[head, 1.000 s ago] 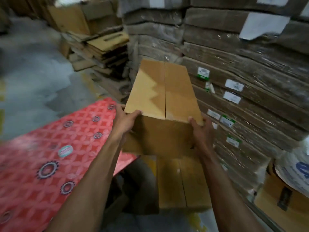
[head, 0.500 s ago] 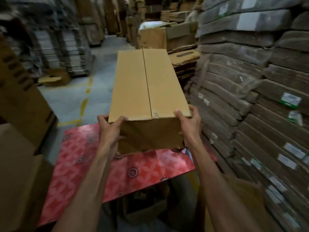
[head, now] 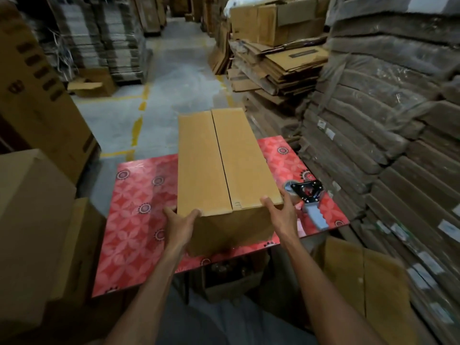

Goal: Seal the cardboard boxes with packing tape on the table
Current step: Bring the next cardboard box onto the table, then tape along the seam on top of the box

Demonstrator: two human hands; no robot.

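Red patterned table (head: 139,195), long brown cardboard box (head: 224,165) on it — left hand (head: 180,225), right hand (head: 281,212) gripping near corners; grey-handled tape dispenser (head: 311,197) alongside.

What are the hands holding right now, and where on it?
The cardboard box, by its near end: left hand at the left corner, right hand at the right corner.

The box (head: 224,165) blocks my view of the middle of the table's (head: 139,220) far edge, and the right hand (head: 281,215) at the box's near right corner covers part of the tape dispenser's (head: 308,192) roll. The small mark (head: 237,203) printed by the flap seam is too tiny for me to read, same for the labels (head: 448,230) on the right-hand stacks.
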